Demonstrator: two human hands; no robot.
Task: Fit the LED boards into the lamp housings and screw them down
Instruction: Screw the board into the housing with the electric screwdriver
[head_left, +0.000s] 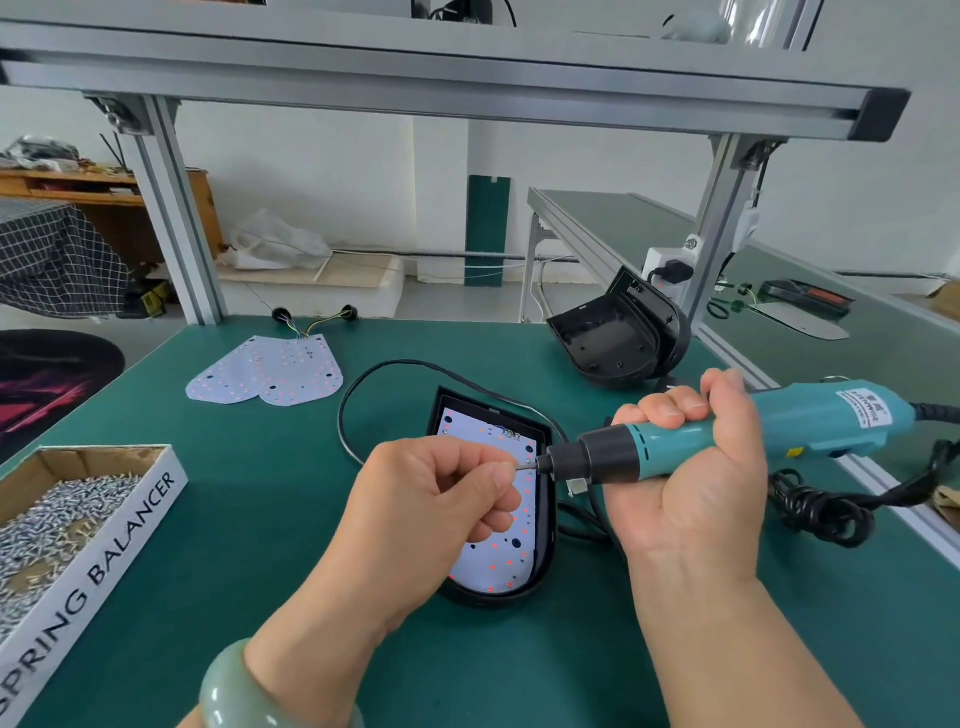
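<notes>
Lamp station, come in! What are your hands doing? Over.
Right hand grips screwdriver, left hand pinches a screw at its bit. LED board sits in housing below. Black cord loops beside housing, not blocking.

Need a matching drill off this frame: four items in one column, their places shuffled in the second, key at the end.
1. electric screwdriver
2. box of screws
3. loose LED boards
4. empty lamp housing

A. tilted up at the far right of the bench
B. in the grip of the right hand
C. open, at the bench's left edge
D. flat and overlapping, far side, left of centre

Pairs: 1-B, 2-C, 3-D, 4-A
</notes>
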